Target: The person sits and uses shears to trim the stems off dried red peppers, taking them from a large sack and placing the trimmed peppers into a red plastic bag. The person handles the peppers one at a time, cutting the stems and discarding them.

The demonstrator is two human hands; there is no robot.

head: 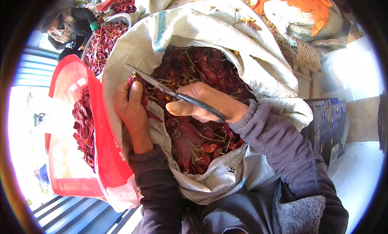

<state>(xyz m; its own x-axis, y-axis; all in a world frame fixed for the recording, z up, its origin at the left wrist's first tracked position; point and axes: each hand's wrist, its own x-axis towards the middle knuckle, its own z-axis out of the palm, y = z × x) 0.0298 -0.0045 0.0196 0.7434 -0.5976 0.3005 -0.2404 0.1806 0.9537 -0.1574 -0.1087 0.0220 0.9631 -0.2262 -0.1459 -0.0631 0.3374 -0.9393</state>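
Observation:
A large white woven sack (194, 28) stands open before me, with many dried red chili peppers (209, 67) inside. My left hand (133, 113), at the sack's left rim, holds a dried red chili pepper (133, 79) with its stem pointing up. In my right hand (203, 100), over the sack's mouth, is a pair of scissors (160, 86) with dark handles. The blades point up and left and cross near the base of that pepper's stem. Whether the blades touch the stem is hard to tell.
At the left stands a red and white bag (106, 155) holding more dried chilies (84, 128). Another person (65, 28) with a green glove sits at the upper left beside a full tub (104, 40). Blue plastic crates (326, 119) are at the right, below a small woven seat (308, 56).

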